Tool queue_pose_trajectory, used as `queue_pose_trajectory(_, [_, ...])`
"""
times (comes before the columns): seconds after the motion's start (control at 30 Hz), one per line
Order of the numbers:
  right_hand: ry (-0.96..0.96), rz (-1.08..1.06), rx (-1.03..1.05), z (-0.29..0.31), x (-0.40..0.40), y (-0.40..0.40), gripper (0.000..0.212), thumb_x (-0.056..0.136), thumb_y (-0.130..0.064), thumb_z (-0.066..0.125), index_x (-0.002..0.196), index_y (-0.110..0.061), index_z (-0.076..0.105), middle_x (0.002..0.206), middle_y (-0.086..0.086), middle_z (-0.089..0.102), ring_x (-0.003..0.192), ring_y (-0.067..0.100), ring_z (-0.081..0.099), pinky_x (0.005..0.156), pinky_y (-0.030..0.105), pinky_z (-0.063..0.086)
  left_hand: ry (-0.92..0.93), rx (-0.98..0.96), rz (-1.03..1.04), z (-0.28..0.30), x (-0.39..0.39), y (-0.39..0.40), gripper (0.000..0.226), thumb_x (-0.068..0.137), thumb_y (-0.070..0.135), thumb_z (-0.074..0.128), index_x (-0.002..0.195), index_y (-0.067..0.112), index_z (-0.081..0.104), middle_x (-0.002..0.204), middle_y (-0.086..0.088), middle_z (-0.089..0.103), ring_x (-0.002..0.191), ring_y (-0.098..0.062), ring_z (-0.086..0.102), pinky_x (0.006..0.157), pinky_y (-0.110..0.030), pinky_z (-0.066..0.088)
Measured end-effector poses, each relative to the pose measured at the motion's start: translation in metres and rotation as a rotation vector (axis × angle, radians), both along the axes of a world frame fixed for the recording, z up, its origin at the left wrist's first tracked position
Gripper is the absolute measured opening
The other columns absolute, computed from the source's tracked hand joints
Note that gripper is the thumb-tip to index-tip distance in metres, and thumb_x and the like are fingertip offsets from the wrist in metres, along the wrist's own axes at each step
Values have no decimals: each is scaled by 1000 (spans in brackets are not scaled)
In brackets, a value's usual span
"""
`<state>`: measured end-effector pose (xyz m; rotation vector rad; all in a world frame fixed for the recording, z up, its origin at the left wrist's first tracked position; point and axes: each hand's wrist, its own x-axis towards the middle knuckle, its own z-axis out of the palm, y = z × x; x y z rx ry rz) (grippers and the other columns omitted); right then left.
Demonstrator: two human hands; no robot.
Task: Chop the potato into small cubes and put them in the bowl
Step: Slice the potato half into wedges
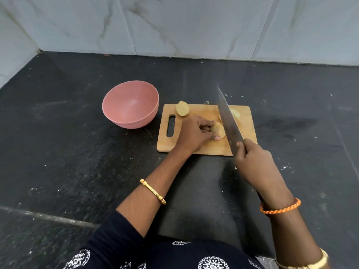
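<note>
While the pink bowl (130, 104) sits just left of the wooden cutting board (206, 146) on the dark counter (68, 152), nothing shows inside it. On the board: one potato piece (182, 108) at the far-left corner beside the handle slot, another potato chunk (218, 129) mid-board pinched by the left hand (194, 135), fingers curled round it, thumb tip on the board. Right hand (254, 162) wraps the knife (228, 121) at the blade's base; handle hidden under the palm, only a dark end shows near the wrist. Blade slants over the board, covering part of a third pale piece (235, 113) at the far-right side; cannot tell its shape. Whether the edge touches the chunk, cannot tell.
</note>
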<state>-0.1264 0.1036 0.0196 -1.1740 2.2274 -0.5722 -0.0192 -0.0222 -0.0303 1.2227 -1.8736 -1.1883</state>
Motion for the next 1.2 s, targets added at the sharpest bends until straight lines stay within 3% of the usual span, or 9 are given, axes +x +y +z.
queue_pose_trajectory(0.33, [27,64,35,3,1,-17,23,102,-31,32,96,-18,50,79,7,55,76,28,59,70,41,51,-17,-20,4,1,0,0,51,60,11,85,107,2,67,93,-5,65,82,-18,63,76,-20,54])
queue_pose_trajectory(0.47, [47,89,61,4,2,-23,22,103,-30,32,100,-16,49,81,8,56,77,27,60,74,43,54,-6,-27,0,0,1,0,50,60,10,84,107,1,67,91,-4,64,79,-14,61,74,-17,53])
queue_pose_trajectory(0.57, [109,79,82,2,7,-27,27,102,-30,32,107,-11,50,92,14,59,84,32,60,78,46,54,-8,-36,4,0,0,1,50,60,10,84,106,1,67,89,-3,63,81,-20,63,77,-25,55])
queue_pose_trajectory(0.63, [154,82,95,2,10,-28,24,102,-27,33,109,-10,49,92,15,57,86,34,59,73,41,51,-1,-38,11,-1,0,0,49,60,9,84,106,0,67,88,-4,63,82,-22,64,78,-28,56])
queue_pose_trajectory(0.83, [77,113,175,-2,7,-36,24,101,-23,35,108,-8,51,99,18,58,90,35,59,76,41,51,8,-42,-2,0,0,1,49,60,8,84,106,1,67,90,2,62,77,-7,60,75,-14,53])
queue_pose_trajectory(1.0, [54,98,202,-3,9,-25,26,101,-29,32,104,-11,50,97,18,58,90,35,60,81,46,52,22,-30,7,2,1,2,50,59,7,84,106,1,67,89,2,62,80,-12,62,76,-19,54])
queue_pose_trajectory(1.2, [27,63,181,4,2,7,27,102,-33,31,93,-14,50,89,14,57,77,29,58,70,39,50,13,-15,-15,1,3,1,53,60,10,85,109,4,66,90,5,62,81,-12,62,76,-17,55])
